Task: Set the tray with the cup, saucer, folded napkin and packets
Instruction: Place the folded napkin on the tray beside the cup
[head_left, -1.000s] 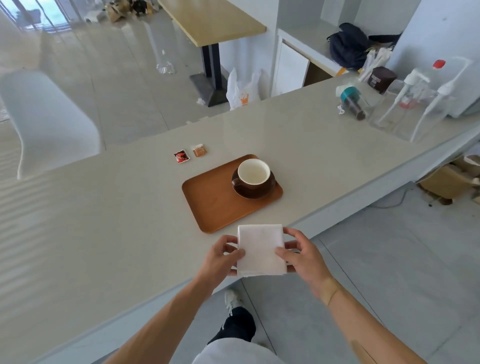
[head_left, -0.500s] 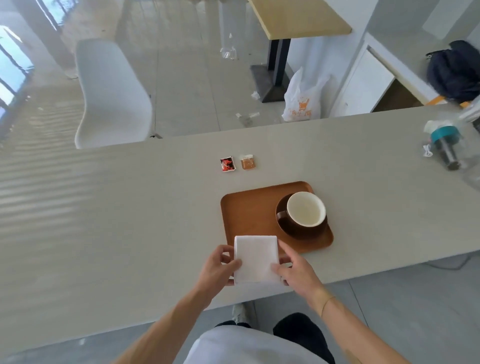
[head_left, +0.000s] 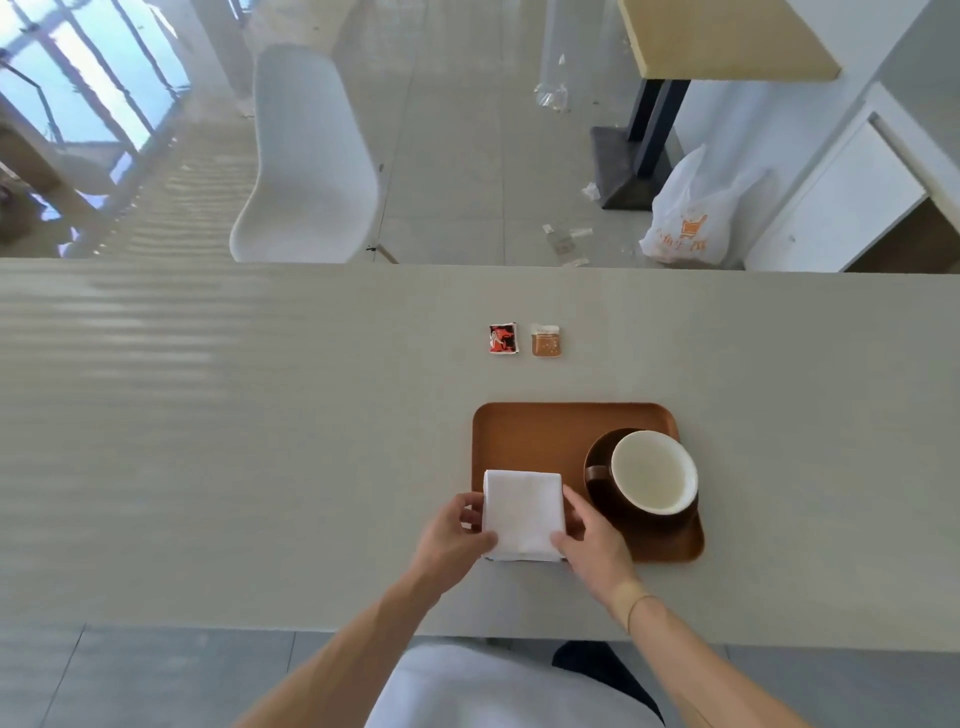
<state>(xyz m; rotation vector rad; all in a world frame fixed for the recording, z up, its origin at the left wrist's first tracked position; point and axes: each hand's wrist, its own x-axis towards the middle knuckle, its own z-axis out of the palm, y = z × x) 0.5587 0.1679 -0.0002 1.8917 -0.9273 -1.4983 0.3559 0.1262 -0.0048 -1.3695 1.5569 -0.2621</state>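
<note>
Napkin (head_left: 523, 513) — white, folded to a rectangle, held over the tray's near-left corner; its near edge overhangs the tray rim toward the bench. Whether it rests on the tray or is just above it cannot be told.

Left hand (head_left: 453, 540) pinches the napkin's left edge, thumb on top. Right hand (head_left: 594, 543) pinches the right edge, thumb on top likewise.

Tray (head_left: 524, 434) — brown, rounded corners, flat on the bench (head_left: 260, 441). Saucer (head_left: 602, 488), dark brown, sits in the tray's right half; cup (head_left: 653, 470), white inside, stands on it, handle to the left.

Two packets lie on the bench beyond the tray, well apart from it, just beside each other: red packet (head_left: 502, 338) left, tan packet (head_left: 545, 341) right.

Far side, on the floor: white chair (head_left: 306, 171), plastic bag (head_left: 691, 218).
</note>
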